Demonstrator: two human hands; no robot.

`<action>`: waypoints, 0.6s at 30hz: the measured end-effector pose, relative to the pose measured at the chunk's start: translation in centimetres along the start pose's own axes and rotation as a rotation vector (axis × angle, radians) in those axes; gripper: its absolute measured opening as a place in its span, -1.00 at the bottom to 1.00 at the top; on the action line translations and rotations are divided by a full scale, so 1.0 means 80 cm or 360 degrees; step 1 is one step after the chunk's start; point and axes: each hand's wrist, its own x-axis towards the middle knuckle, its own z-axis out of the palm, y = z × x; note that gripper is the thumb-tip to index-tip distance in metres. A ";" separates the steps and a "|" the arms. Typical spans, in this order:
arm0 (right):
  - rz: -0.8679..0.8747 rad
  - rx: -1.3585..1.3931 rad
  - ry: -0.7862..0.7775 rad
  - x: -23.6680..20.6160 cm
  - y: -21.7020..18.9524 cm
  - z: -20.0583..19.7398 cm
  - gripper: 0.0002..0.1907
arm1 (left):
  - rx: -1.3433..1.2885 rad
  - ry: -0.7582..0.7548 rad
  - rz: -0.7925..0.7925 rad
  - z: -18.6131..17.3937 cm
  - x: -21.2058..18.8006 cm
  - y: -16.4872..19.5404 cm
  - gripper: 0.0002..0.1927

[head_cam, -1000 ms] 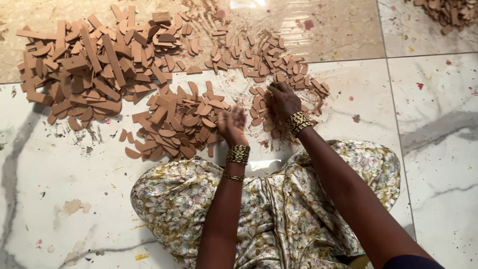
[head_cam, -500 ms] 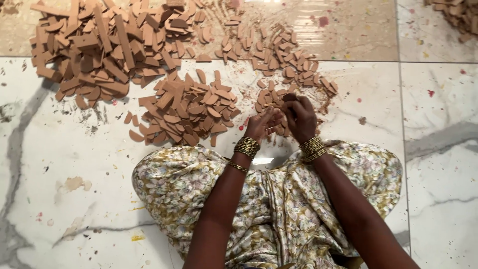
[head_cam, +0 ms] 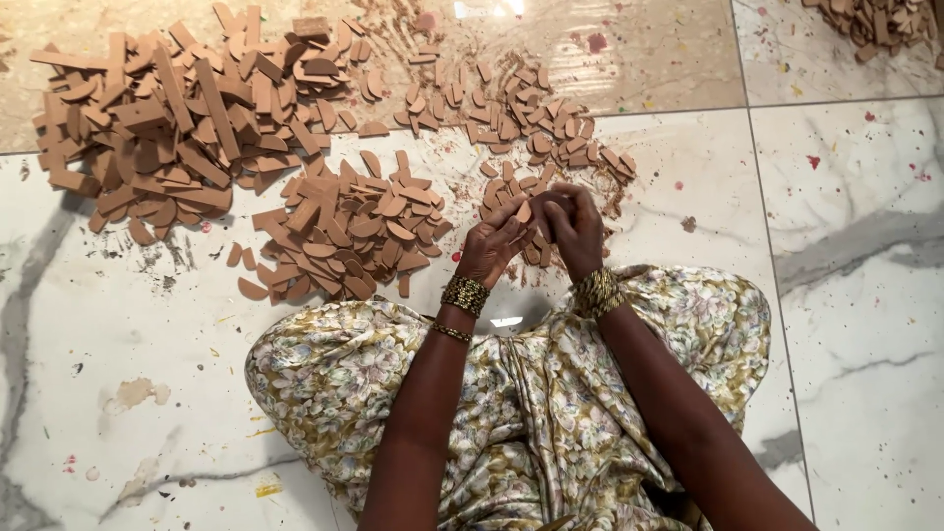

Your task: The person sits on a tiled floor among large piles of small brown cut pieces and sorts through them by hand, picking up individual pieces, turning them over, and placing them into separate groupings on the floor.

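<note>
A small tan half-round piece (head_cam: 525,210) sits pinched between the fingertips of the left hand (head_cam: 492,248) and the right hand (head_cam: 573,228), both curled closed on it, just right of the middle pile of pieces (head_cam: 339,234) on the marble floor (head_cam: 865,256).

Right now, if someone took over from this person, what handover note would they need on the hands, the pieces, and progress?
Left hand and right hand: raised together in front of the lap, both gripping a small brown piece.
Pieces: big mixed pile far left, half-round pile left of the hands, scattered pile beyond them, all on the marble floor.
Done: some pieces lie in separate heaps.
Left: the big pile looks unsorted; how much remains is unclear.
</note>
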 end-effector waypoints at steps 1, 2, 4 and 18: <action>0.0120 -0.0001 -0.0075 0.002 0.002 0.001 -0.76 | 0.0007 -0.0051 0.0003 0.001 -0.001 -0.001 -0.41; 0.0232 0.0002 -0.0152 0.003 0.004 0.002 -0.82 | 0.0013 -0.0028 -0.0002 0.003 -0.002 -0.001 -0.41; -0.0003 -0.0137 -0.0162 0.004 0.009 0.004 -0.82 | 0.0036 0.0008 0.0001 0.006 -0.002 0.001 -0.41; -0.0203 -0.0340 -0.0001 -0.009 -0.009 0.012 -0.90 | -0.0027 0.0006 0.0058 0.005 -0.003 0.001 -0.47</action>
